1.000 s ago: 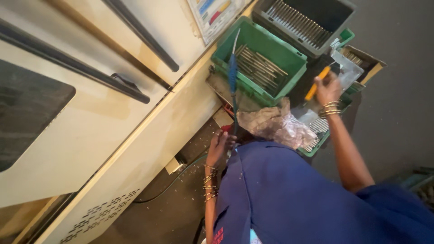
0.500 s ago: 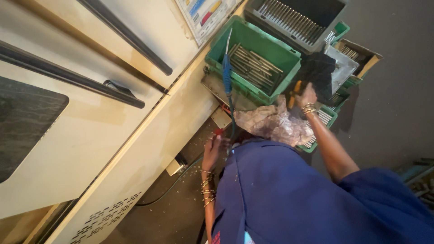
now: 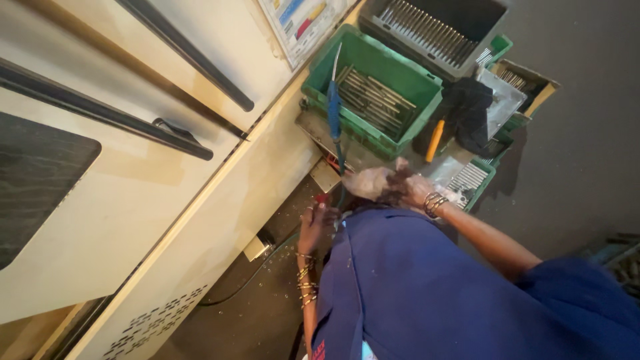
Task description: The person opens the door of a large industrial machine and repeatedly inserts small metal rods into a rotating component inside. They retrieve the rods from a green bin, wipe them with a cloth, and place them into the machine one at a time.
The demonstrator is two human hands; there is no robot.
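Note:
My right hand (image 3: 415,191), with bangles on the wrist, is closed on a crumpled pale plastic sheet (image 3: 370,181) lying in front of a green crate (image 3: 427,107). An orange-handled tool (image 3: 435,140) lies just beyond that hand, leaning by the crate, touched by neither hand. My left hand (image 3: 315,225), also with bangles, hangs low beside the cream machine's base, fingers curled, close to a small red part (image 3: 322,198). I cannot tell whether it holds anything. My blue garment (image 3: 427,287) hides what lies below the hands.
A cream machine (image 3: 133,187) with black bar handles fills the left. The green crate holds metal rods (image 3: 373,100); a blue-handled hose tool (image 3: 333,110) rests on its edge. A grey crate (image 3: 433,27) of rods, a black cloth (image 3: 470,113) and a small green tray (image 3: 483,175) stand to the right.
My right hand has let go of the orange-handled tool, which now lies by the green crate, and has come down and back onto the crumpled plastic. The left hand has barely moved.

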